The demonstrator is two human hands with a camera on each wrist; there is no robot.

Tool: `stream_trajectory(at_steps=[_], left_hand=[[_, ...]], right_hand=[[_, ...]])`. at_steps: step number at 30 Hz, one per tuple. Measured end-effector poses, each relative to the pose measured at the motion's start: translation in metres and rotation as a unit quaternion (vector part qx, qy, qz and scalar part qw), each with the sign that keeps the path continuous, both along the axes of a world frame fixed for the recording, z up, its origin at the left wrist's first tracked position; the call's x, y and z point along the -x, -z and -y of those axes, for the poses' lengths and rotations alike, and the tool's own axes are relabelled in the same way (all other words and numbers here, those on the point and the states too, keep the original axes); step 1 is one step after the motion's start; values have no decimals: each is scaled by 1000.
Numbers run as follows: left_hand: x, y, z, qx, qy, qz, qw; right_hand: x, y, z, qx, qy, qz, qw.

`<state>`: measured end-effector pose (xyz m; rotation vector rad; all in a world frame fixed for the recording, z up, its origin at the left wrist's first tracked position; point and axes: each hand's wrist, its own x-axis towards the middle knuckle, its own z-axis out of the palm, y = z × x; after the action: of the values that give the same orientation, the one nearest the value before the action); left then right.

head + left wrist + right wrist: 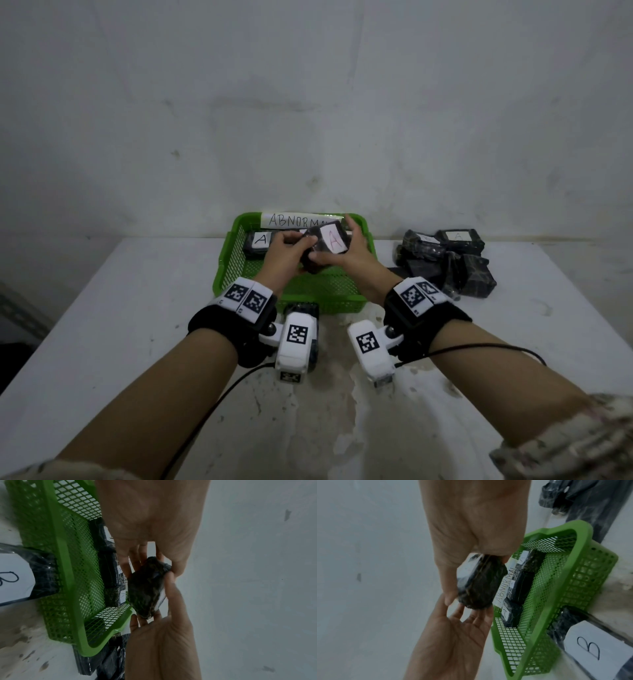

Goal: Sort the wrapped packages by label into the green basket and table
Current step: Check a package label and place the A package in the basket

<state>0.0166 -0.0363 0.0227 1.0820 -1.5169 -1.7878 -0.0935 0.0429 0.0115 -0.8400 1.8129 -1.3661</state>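
A black wrapped package (325, 248) with a white label bearing a red "A" is held tilted above the green basket (219, 284). My left hand (291, 250) grips its left end, thumb on top. My right hand (342, 245) holds the right end, thumb under the near edge and fingers behind. The left wrist view has the package (147, 588) pinched at its top corner by my left hand (154, 561). From the right wrist, the package (479, 582) sits between the thumb and fingers of my right hand (476, 577). Several "A" packages (258, 243) lie along the basket's far wall.
A paper strip reading "ABNORMAL" (298, 219) is fixed to the basket's far rim. A pile of black packages (448, 260) lies on the white table (120, 325) to the right. A "B" package (590, 647) lies against the basket's near wall, mostly hidden in the head view.
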Motion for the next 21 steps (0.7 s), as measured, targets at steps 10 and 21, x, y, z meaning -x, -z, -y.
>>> stream_trajectory(at_steps=[10,21], left_hand=[[-10,8,21,14,-8,12,1000],[-58,74,104,9,-147,342,928]], right_hand=[[0,-1,10,-7,2,260,966],[-12,37,59,-100,132,305,938]])
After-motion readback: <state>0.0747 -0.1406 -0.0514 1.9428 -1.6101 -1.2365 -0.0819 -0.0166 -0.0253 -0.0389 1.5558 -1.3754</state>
